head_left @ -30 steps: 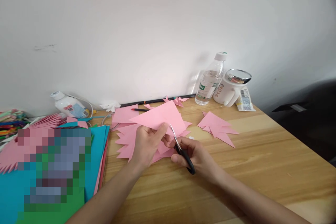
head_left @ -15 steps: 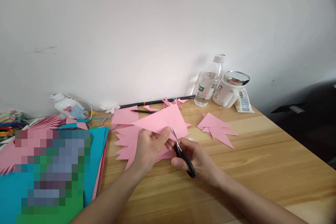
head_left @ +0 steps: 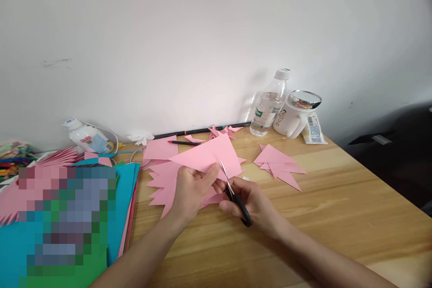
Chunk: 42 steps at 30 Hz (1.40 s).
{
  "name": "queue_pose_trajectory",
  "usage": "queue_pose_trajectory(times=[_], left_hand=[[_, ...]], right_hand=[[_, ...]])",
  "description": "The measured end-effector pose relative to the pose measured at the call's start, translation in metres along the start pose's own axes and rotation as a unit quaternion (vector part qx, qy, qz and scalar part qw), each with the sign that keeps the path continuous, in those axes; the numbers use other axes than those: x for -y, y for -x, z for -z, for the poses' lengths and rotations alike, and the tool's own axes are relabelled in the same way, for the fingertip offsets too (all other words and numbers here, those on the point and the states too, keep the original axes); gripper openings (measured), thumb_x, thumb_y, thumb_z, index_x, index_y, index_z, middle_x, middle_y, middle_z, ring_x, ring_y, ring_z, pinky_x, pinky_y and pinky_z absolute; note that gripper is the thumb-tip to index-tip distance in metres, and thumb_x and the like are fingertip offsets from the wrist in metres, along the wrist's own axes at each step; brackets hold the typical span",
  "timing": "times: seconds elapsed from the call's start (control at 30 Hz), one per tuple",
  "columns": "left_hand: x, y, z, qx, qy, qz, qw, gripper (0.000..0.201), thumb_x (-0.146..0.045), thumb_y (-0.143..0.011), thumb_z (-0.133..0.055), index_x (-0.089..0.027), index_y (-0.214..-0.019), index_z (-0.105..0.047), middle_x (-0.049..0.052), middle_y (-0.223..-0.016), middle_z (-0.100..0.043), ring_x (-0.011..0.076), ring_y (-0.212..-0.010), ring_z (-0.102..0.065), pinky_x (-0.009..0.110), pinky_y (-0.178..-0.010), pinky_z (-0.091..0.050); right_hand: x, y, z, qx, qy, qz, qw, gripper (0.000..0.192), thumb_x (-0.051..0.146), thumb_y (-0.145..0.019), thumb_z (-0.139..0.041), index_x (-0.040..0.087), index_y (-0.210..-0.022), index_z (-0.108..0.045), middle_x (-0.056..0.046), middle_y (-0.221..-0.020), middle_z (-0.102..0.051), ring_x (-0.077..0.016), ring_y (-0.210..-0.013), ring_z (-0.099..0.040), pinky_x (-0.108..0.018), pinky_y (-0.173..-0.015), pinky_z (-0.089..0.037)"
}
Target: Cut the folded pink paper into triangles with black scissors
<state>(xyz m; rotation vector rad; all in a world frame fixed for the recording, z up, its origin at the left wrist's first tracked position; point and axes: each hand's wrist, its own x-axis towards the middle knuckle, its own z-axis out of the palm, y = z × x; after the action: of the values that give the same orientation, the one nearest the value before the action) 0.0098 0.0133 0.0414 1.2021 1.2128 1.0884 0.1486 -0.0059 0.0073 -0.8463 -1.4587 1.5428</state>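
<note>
Left hand (head_left: 191, 191) pinches near edge of pink sheet (head_left: 207, 154), lifted just above tabletop (head_left: 337, 216) centre. Right hand (head_left: 251, 202) closed through black scissors (head_left: 235, 193), blades biting sheet's near edge, tips pointing toward back wall. Sheet's long axis runs left-right, tilted. Cut looks barely started; most of sheet uncut. Finished pink triangles (head_left: 278, 164) lie right, more pink pieces (head_left: 162, 184) beneath.

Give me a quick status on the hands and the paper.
Left hand pinching pink sheet. Right hand gripping scissors, blades in the sheet's edge. Cut pink triangles lie apart, right.
</note>
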Motion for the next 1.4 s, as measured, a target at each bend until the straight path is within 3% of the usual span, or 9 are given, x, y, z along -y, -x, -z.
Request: queue_pose_trajectory(times=[0.27, 0.47, 0.67, 0.9, 1.1, 1.4], left_hand=[[-0.0020, 0.0011, -0.0011, 0.002, 0.019, -0.001, 1.000, 0.027, -0.028, -0.073, -0.058, -0.010, -0.053, -0.061, 0.005, -0.051, -0.062, 0.0127, -0.046, -0.055, 0.026, -0.051, -0.047], [-0.0036, -0.0017, 0.0005, 0.013, 0.018, -0.004, 1.000, 0.027, -0.026, -0.074, -0.057, -0.010, -0.052, -0.059, 0.004, -0.050, -0.059, 0.0118, -0.046, -0.054, 0.025, -0.051, -0.046], [-0.0005, -0.0038, 0.0024, 0.008, 0.035, -0.038, 0.999, 0.026, -0.027, -0.077, -0.056, -0.012, -0.056, -0.054, -0.001, -0.046, -0.051, 0.0076, -0.040, -0.044, 0.020, -0.038, -0.035], [-0.0022, -0.0013, 0.0007, 0.032, 0.025, -0.038, 0.998, 0.021, -0.026, -0.077, -0.054, -0.012, -0.062, -0.055, 0.001, -0.051, -0.055, 0.0098, -0.045, -0.051, 0.022, -0.045, -0.041], [-0.0019, -0.0019, 0.0014, 0.046, 0.013, -0.014, 0.999, 0.021, -0.028, -0.076, -0.055, -0.010, -0.067, -0.057, 0.003, -0.051, -0.058, 0.0108, -0.040, -0.051, 0.023, -0.040, -0.041], [-0.0035, -0.0014, 0.0014, 0.050, 0.023, -0.031, 0.998, 0.020, -0.025, -0.078, -0.053, -0.011, -0.064, -0.057, 0.003, -0.053, -0.058, 0.0118, -0.047, -0.054, 0.024, -0.046, -0.044]], right_hand=[[-0.0042, -0.0006, 0.0013, -0.004, -0.006, 0.008, 1.000, 0.036, 0.041, -0.065, -0.070, 0.016, -0.067, -0.044, 0.005, -0.060, -0.036, -0.0074, -0.054, -0.033, -0.019, -0.049, -0.029], [-0.0063, 0.0000, 0.0025, 0.003, -0.004, 0.003, 1.000, 0.031, 0.040, -0.067, -0.068, 0.015, -0.075, -0.051, 0.003, -0.064, -0.043, -0.0084, -0.056, -0.036, -0.020, -0.050, -0.031], [-0.0015, 0.0000, 0.0009, -0.021, 0.018, 0.000, 1.000, 0.033, 0.040, -0.064, -0.070, 0.016, -0.066, -0.048, 0.006, -0.055, -0.037, -0.0068, -0.050, -0.034, -0.019, -0.047, -0.029], [0.0018, 0.0001, 0.0000, 0.012, -0.002, -0.010, 1.000, 0.033, 0.040, -0.068, -0.067, 0.014, -0.077, -0.049, 0.003, -0.066, -0.041, -0.0083, -0.057, -0.036, -0.020, -0.052, -0.032], [-0.0018, 0.0001, 0.0010, 0.002, 0.002, -0.018, 1.000, 0.036, 0.043, -0.068, -0.067, 0.016, -0.071, -0.043, 0.004, -0.063, -0.037, -0.0080, -0.055, -0.033, -0.020, -0.051, -0.031], [0.0016, -0.0004, 0.0007, -0.006, 0.023, -0.014, 1.000, 0.041, 0.048, -0.063, -0.069, 0.017, -0.068, -0.042, 0.005, -0.060, -0.032, -0.0076, -0.053, -0.031, -0.020, -0.048, -0.030]])
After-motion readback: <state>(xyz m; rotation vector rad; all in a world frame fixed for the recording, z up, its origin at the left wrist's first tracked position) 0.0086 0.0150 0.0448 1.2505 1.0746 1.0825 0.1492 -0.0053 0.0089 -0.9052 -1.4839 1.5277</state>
